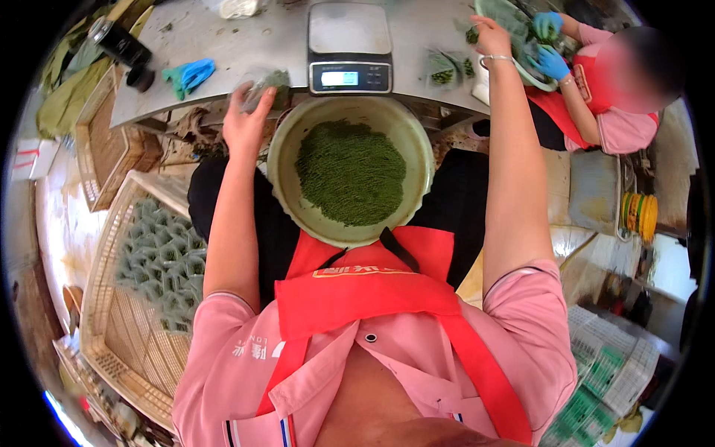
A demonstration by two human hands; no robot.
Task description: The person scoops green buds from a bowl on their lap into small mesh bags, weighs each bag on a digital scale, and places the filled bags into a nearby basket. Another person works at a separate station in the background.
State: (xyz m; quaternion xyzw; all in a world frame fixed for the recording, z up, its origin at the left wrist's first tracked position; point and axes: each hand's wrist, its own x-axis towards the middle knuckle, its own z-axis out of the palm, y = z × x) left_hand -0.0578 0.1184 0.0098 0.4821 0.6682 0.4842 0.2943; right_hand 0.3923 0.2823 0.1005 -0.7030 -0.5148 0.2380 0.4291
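Observation:
My left hand [249, 114] holds a small clear plastic bag [273, 84] with green contents, over the near edge of the metal table. My right hand [492, 38] is raised at the upper right, beside the rim of a pale green basin; its fingertips are near a bit of green stuff, and whether they grip it I cannot tell. A large round basin [422, 195] holding a heap of fine green granules [352, 173] sits between my legs. Just beyond it stands a digital scale [351, 33] with a lit display and a bare pan. Small filled bags [443, 70] lie right of the scale.
A co-worker's blue-gloved hands [550, 61] work in the green basin [550, 86]. A blue glove [190, 75] and a black bottle [120, 42] are on the table [234, 42] at left. A large plastic basket [98, 313] with many filled bags stands at my left, a smaller basket [95, 145] beyond.

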